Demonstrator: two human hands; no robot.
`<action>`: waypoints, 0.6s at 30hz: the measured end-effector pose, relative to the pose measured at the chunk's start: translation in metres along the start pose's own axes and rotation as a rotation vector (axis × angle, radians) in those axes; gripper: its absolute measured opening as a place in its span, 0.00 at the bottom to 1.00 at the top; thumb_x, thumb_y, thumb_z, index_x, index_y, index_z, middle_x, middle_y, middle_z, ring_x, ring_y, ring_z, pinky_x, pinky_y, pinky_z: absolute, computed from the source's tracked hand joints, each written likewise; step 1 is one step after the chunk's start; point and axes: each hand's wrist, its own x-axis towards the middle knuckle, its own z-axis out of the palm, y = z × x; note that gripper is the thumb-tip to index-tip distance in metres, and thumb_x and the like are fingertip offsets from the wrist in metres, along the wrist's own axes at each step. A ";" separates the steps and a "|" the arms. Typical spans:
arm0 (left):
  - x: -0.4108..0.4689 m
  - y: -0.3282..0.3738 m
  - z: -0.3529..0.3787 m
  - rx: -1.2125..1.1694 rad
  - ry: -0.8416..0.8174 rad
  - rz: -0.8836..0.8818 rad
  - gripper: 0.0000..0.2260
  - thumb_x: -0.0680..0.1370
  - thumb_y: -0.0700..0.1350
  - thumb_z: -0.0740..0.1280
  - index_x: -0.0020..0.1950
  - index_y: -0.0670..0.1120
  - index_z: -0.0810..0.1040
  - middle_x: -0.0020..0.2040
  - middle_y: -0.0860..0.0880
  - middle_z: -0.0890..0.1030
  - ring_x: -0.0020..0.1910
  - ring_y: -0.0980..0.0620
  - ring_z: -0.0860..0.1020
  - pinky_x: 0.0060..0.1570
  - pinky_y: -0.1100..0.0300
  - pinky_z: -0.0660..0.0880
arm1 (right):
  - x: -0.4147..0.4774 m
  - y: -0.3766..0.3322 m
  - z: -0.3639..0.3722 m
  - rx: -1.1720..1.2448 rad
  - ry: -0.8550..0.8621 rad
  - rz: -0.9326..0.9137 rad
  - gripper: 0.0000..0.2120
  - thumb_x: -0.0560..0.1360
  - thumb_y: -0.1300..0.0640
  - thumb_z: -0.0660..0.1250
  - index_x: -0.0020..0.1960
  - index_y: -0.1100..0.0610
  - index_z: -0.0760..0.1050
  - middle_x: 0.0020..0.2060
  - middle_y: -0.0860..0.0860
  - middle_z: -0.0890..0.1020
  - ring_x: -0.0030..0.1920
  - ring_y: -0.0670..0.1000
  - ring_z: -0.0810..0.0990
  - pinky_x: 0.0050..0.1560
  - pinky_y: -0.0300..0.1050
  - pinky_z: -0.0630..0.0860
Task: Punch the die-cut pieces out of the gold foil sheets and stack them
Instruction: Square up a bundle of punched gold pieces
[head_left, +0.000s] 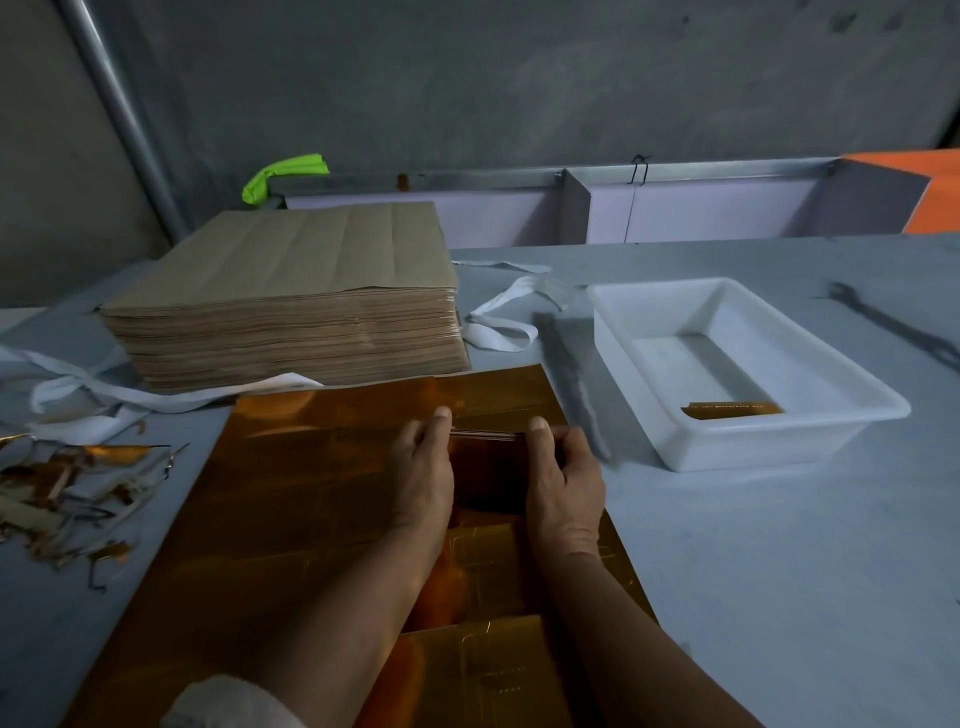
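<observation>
A large gold foil sheet (291, 499) lies flat on the grey table in front of me. Above its middle, both hands hold a small stack of punched gold pieces (488, 467) by its two sides. My left hand (423, 467) grips the stack's left edge, thumb on top. My right hand (563, 478) grips the right edge the same way. Die-cut outlines show in the foil near my wrists. One gold piece (732, 410) lies in the white plastic tray (779, 441) at the right.
A thick pile of brown-backed sheets (291, 306) stands behind the foil at the left. Foil scraps (67, 499) litter the table's left edge. White straps (498, 322) lie between the pile and the tray. A dark wrench (893, 327) rests at far right.
</observation>
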 end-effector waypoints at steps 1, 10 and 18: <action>0.003 0.001 -0.001 0.017 0.023 0.017 0.10 0.82 0.55 0.60 0.43 0.54 0.74 0.45 0.50 0.76 0.44 0.51 0.75 0.40 0.58 0.71 | -0.001 0.001 0.000 0.002 0.006 -0.001 0.16 0.80 0.42 0.60 0.42 0.52 0.73 0.37 0.49 0.79 0.40 0.46 0.77 0.39 0.37 0.71; -0.008 0.005 -0.003 -0.096 -0.137 -0.052 0.17 0.79 0.64 0.57 0.49 0.53 0.78 0.52 0.43 0.81 0.52 0.43 0.80 0.51 0.42 0.80 | -0.004 0.002 0.001 0.043 0.013 -0.037 0.15 0.81 0.42 0.59 0.40 0.49 0.71 0.35 0.47 0.76 0.38 0.45 0.75 0.41 0.41 0.74; -0.006 0.003 -0.022 -0.137 -0.237 -0.062 0.12 0.78 0.41 0.57 0.49 0.50 0.80 0.46 0.42 0.82 0.41 0.46 0.83 0.31 0.51 0.79 | -0.003 0.004 -0.003 -0.141 -0.090 -0.043 0.07 0.75 0.57 0.59 0.43 0.45 0.69 0.41 0.44 0.79 0.43 0.47 0.78 0.43 0.44 0.76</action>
